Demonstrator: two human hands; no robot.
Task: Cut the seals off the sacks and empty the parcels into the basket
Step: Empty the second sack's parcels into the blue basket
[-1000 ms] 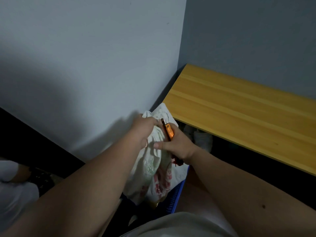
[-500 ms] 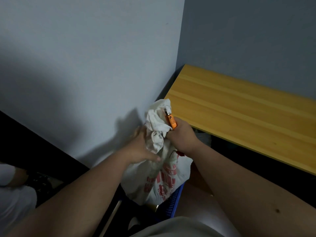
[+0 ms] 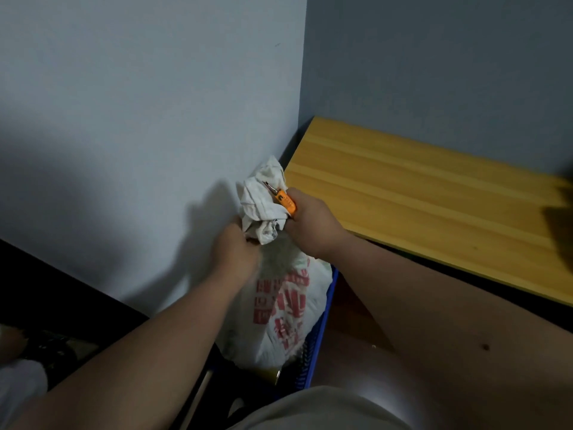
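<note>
A white sack (image 3: 279, 308) with red print stands upright in a blue basket (image 3: 321, 333) between my forearms. Its bunched top (image 3: 262, 197) rises against the wall. My left hand (image 3: 237, 249) grips the sack's neck from the left, just under the bunch. My right hand (image 3: 313, 226) holds an orange-handled cutter (image 3: 283, 200), whose small metal tip lies against the bunched top. The seal itself is hidden in the folds.
A yellow wooden tabletop (image 3: 418, 200) runs to the right, close beside the sack. Grey walls meet in the corner behind it. Someone in white (image 3: 18, 380) shows at the lower left edge. Under the table it is dark.
My left hand has slid a little lower on the neck of the sack. The right hand with the cutter has shifted slightly, its tip now against the bunched top.
</note>
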